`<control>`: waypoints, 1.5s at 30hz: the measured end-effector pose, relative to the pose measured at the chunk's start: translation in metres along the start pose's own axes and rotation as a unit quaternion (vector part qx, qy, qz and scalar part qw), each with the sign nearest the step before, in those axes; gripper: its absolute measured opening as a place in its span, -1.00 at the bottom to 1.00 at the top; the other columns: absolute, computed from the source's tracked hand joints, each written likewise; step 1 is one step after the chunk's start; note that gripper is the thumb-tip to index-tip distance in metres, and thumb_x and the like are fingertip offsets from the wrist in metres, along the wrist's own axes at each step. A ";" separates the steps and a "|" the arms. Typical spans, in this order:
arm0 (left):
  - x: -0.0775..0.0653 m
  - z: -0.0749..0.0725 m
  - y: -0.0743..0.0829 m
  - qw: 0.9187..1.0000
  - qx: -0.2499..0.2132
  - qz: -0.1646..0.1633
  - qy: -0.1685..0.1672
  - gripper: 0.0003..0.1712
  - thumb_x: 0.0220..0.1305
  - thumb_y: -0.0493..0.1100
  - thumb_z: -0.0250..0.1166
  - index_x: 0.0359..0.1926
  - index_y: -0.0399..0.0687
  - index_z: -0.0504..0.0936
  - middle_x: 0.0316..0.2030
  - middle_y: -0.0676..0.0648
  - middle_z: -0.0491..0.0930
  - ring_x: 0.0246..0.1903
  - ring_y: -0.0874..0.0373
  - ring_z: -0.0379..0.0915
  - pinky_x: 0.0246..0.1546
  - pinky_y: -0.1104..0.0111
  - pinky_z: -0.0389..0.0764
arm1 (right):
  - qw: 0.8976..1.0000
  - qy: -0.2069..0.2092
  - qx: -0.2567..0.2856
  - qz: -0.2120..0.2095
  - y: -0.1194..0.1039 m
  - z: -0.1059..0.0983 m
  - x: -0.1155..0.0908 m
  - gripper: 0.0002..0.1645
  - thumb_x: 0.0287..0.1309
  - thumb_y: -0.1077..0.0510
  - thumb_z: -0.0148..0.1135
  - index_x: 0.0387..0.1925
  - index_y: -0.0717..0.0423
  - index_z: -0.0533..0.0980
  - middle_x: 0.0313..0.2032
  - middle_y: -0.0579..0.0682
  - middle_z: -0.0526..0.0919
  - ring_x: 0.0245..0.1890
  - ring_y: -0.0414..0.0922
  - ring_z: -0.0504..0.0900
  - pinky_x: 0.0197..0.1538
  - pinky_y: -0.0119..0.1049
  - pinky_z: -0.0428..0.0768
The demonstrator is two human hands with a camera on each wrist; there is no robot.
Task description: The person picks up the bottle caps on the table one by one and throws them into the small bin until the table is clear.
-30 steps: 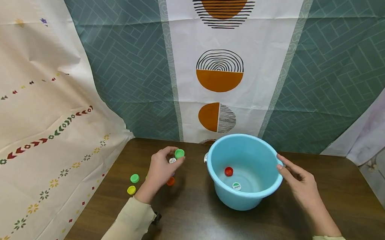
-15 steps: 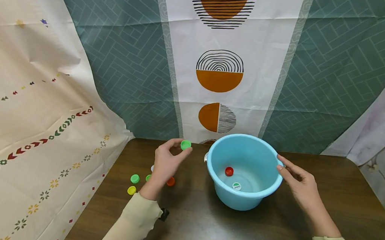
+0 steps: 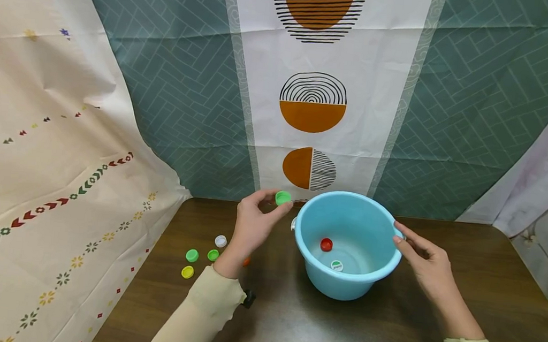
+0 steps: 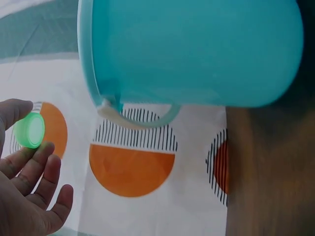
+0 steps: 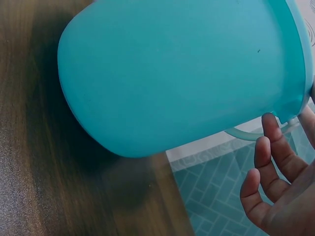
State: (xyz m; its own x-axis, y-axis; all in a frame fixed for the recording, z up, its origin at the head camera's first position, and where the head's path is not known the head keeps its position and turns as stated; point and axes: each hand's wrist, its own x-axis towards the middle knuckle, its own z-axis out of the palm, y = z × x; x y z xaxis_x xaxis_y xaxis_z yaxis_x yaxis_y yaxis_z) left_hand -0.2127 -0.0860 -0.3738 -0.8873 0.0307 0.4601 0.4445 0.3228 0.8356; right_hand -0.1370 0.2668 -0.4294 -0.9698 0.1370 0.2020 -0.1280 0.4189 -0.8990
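My left hand (image 3: 256, 223) pinches a green bottle cap (image 3: 283, 198) between thumb and fingertips, just left of the rim of a light blue bucket (image 3: 337, 284). In the left wrist view the same cap (image 4: 35, 130) sits above the spread lower fingers, level with the bucket's top. A red cap (image 3: 326, 244) and a white cap with green print (image 3: 337, 265) lie on the bucket's floor. On the far side, my right hand (image 3: 428, 263) holds the bucket's rim with thumb and fingers. The right wrist view shows its fingertips (image 5: 269, 123) under the rim beside the handle.
Left of the bucket, the brown table (image 3: 272, 321) bears a white cap (image 3: 220, 241), two green caps (image 3: 192, 255), a yellow cap (image 3: 187, 272) and an orange cap (image 3: 246, 261) partly behind the left wrist. A patterned cloth (image 3: 312, 115) hangs along the back edge.
My left hand has carried the green cap up and to the right, from over the loose caps to near the bucket's rim. The right hand and bucket have stayed in place.
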 end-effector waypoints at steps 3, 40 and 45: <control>0.002 0.005 0.006 1.000 -0.009 0.004 -0.011 -0.67 0.12 0.12 0.46 -0.12 0.14 0.71 -0.30 0.10 0.64 -0.25 0.15 0.53 -0.35 0.24 0.59 | 1.000 0.001 0.001 0.000 0.001 0.000 0.000 -0.42 0.32 -0.12 0.20 0.33 -0.11 0.43 -0.04 -0.20 0.64 -0.11 -0.26 0.55 -0.17 -0.48 0.57; 0.007 0.059 0.038 0.994 -0.061 0.047 -0.073 -0.63 0.14 0.07 0.45 -0.06 0.05 0.70 -0.27 0.18 0.63 -0.22 0.24 0.51 -0.26 0.21 0.59 | 1.000 -0.001 0.004 -0.006 0.002 0.000 0.000 -0.42 0.33 -0.10 0.19 0.33 -0.11 0.43 0.00 -0.24 0.62 -0.10 -0.27 0.55 -0.18 -0.50 0.57; 0.007 0.065 0.041 0.994 -0.065 0.039 -0.085 -0.62 0.15 0.08 0.45 -0.03 0.10 0.70 -0.25 0.20 0.62 -0.19 0.24 0.49 -0.25 0.24 0.58 | 1.000 -0.001 -0.003 -0.003 0.001 0.000 0.000 -0.42 0.32 -0.12 0.18 0.33 -0.12 0.43 0.00 -0.24 0.62 -0.10 -0.26 0.54 -0.18 -0.50 0.56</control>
State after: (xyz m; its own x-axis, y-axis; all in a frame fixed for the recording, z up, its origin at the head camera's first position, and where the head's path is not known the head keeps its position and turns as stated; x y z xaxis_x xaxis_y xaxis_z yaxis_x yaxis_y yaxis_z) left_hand -0.2087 -0.0116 -0.3561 -0.8531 0.2132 0.4762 0.5142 0.1889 0.8366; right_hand -0.1374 0.2672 -0.4303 -0.9695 0.1327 0.2059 -0.1319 0.4257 -0.8952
